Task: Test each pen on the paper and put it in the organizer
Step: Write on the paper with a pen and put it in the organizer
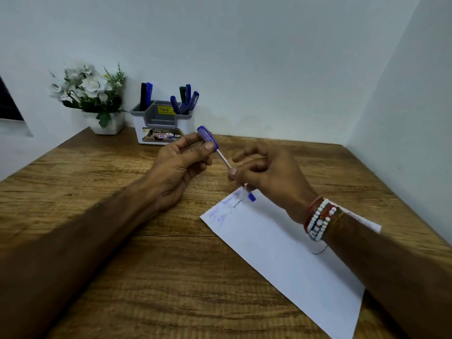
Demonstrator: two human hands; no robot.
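My left hand [179,163] pinches the blue cap [208,138] of a pen above the table. My right hand [269,178] grips the clear pen barrel [225,160], whose blue end [252,197] sticks out below my fingers. Cap and barrel sit in line and touch; I cannot tell whether the cap is fully seated. A white paper [281,248] lies under my right wrist, with blue and black scribbles at its far corner. The grey and white organizer [161,123] stands at the back against the wall and holds several blue, black and green pens.
A white pot of white flowers [97,99] stands left of the organizer in the corner. The wooden table [122,241] meets walls at the back and on the right. Beaded bracelets circle my right wrist.
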